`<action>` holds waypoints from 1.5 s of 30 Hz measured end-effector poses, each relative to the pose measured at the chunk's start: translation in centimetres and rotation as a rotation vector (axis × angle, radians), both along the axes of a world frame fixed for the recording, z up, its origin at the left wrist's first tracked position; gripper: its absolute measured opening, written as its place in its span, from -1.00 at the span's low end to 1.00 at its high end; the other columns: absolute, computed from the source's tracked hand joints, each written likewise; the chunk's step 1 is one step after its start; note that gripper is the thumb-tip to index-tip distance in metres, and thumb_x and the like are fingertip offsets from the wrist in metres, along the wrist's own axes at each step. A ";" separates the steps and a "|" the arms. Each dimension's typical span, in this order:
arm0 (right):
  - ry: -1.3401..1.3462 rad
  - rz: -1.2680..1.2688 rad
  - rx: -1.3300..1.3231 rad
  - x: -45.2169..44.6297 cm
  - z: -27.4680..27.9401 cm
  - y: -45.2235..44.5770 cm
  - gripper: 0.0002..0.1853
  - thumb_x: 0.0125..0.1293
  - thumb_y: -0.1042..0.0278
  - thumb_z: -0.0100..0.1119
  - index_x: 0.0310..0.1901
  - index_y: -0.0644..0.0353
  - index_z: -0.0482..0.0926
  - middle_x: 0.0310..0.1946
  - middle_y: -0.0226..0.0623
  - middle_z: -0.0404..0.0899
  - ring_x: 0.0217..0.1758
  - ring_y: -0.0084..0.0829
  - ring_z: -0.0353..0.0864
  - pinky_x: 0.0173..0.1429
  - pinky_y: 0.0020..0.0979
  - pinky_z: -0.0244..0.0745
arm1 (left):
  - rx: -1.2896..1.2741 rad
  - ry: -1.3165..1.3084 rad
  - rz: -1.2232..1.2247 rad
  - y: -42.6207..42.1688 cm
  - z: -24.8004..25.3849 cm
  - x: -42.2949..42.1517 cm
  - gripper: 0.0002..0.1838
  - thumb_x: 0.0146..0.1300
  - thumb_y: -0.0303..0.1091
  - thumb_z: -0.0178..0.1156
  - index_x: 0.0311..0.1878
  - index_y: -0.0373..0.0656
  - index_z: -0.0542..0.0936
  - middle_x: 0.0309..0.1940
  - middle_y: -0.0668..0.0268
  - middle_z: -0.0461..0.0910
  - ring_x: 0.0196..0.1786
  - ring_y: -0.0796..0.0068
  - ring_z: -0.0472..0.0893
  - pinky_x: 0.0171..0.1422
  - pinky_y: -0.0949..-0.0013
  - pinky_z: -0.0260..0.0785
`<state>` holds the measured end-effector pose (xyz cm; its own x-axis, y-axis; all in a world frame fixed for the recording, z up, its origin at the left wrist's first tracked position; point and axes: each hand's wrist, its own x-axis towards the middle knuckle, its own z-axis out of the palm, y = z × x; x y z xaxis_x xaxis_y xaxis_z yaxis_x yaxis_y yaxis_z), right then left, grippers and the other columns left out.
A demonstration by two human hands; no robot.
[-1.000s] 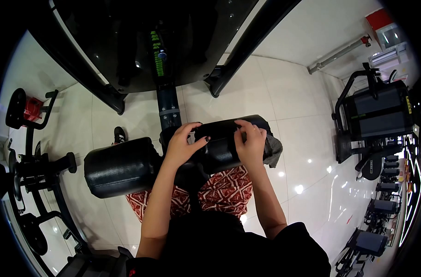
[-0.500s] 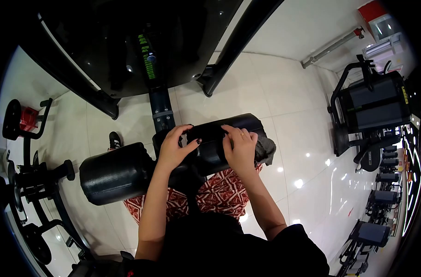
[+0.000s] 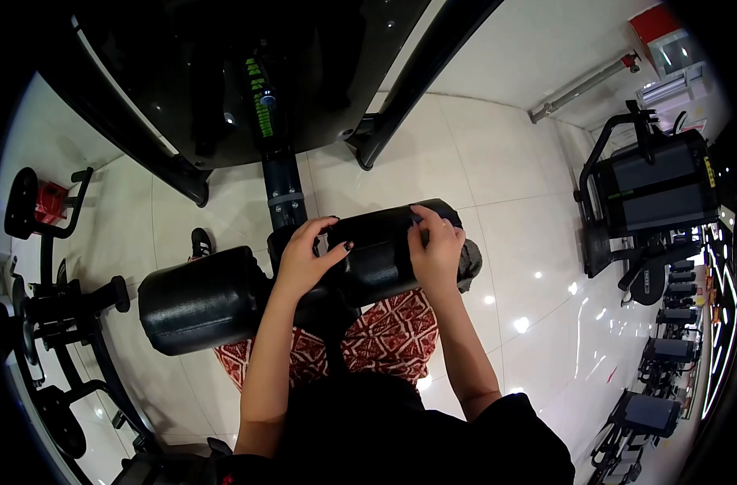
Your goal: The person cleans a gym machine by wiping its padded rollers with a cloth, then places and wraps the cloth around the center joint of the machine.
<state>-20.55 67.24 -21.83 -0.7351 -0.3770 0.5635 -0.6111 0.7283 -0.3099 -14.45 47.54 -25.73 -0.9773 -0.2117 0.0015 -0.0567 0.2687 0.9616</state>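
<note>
Nearby: shoe just beyond left pad
Left hand: spread, empty, at right pad
Right hand: curled there; I can't tell its hold
Cloth: partly hidden

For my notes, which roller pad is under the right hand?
The right-side pad; the right hand is over its outer part. No hand is over the left-side pad.

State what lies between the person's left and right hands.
In the head view, a bare stretch of the right black pad lies between the left hand and the right hand.
</note>
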 end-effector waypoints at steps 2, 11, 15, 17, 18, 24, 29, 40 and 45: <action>-0.027 -0.013 -0.006 0.1 -0.8 0.0 -0.74 0.08 0.49 0.18 -0.15 0.06 0.57 -0.55 -0.49 0.45 -0.43 -0.47 0.42 -0.16 -0.39 0.13 | -0.007 0.001 -0.001 0.0 0.1 -0.1 -0.52 0.02 -0.20 0.35 -0.01 -0.21 0.50 -0.08 0.20 0.53 -0.02 0.26 0.52 0.08 0.33 0.34; -0.173 -0.085 -0.033 0.1 1.0 -0.7 -0.74 0.07 0.50 0.19 -0.16 0.07 0.57 -0.56 -0.50 0.44 -0.44 -0.47 0.41 -0.16 -0.37 0.15 | -0.001 -0.006 -0.016 -0.1 0.0 0.0 -0.52 0.02 -0.21 0.35 -0.01 -0.23 0.50 -0.07 0.20 0.53 0.01 0.27 0.52 0.09 0.34 0.33; -0.184 -0.045 0.084 0.6 1.2 -0.5 -0.76 0.08 0.50 0.19 -0.17 0.08 0.57 -0.57 -0.48 0.43 -0.46 -0.47 0.40 -0.17 -0.39 0.15 | 0.016 -0.001 -0.009 0.0 -0.1 -0.1 -0.52 0.02 -0.23 0.35 -0.01 -0.22 0.50 -0.07 0.21 0.53 0.00 0.28 0.52 0.08 0.35 0.34; -0.212 -0.080 0.191 0.4 1.4 0.2 -0.76 0.08 0.50 0.19 -0.17 0.09 0.57 -0.58 -0.48 0.43 -0.45 -0.46 0.41 -0.16 -0.38 0.16 | 0.009 -0.007 -0.008 0.0 -0.1 -0.1 -0.52 0.02 -0.23 0.35 -0.01 -0.22 0.50 -0.07 0.21 0.53 0.00 0.28 0.52 0.08 0.35 0.34; -0.207 -0.095 0.171 0.1 1.6 0.2 -0.76 0.07 0.50 0.19 -0.17 0.09 0.57 -0.58 -0.48 0.43 -0.44 -0.46 0.41 -0.15 -0.38 0.16 | 0.009 -0.004 -0.008 -0.1 -0.2 -0.1 -0.53 0.02 -0.24 0.35 -0.01 -0.22 0.50 -0.07 0.21 0.53 0.00 0.28 0.52 0.08 0.35 0.34; -0.147 -0.030 -0.009 0.5 1.1 0.0 -0.74 0.06 0.53 0.19 -0.17 0.08 0.57 -0.58 -0.50 0.43 -0.44 -0.47 0.42 -0.14 -0.36 0.18 | 0.015 0.009 -0.003 0.0 -0.3 -0.1 -0.53 0.02 -0.24 0.35 -0.01 -0.22 0.50 -0.07 0.20 0.53 -0.01 0.29 0.52 0.07 0.36 0.34; -0.171 -0.100 0.043 -0.1 0.9 0.6 -0.73 0.06 0.51 0.19 -0.15 0.06 0.57 -0.57 -0.51 0.45 -0.44 -0.47 0.41 -0.16 -0.38 0.17 | 0.036 0.009 -0.011 0.1 -0.4 -0.1 -0.53 0.02 -0.25 0.35 0.00 -0.22 0.50 -0.06 0.18 0.52 0.01 0.25 0.50 0.11 0.34 0.32; -0.153 -0.054 0.035 0.1 1.3 1.1 -0.74 0.02 0.52 0.21 -0.19 0.08 0.58 -0.55 -0.50 0.47 -0.44 -0.47 0.42 -0.21 -0.37 0.16 | -0.682 0.136 -0.018 6.7 3.6 -2.3 -0.58 0.04 -0.14 0.21 -0.04 -0.11 0.53 -0.01 0.30 0.51 0.09 0.27 0.43 0.29 0.07 0.08; -0.118 -0.081 -0.011 -0.4 1.0 1.1 -0.73 0.03 0.51 0.21 -0.17 0.06 0.57 -0.55 -0.52 0.48 -0.43 -0.47 0.42 -0.20 -0.36 0.16 | -0.701 0.202 0.074 7.1 3.2 -2.4 -0.64 0.03 -0.17 0.21 -0.12 -0.13 0.55 -0.09 0.33 0.56 0.01 0.32 0.48 0.24 0.13 0.15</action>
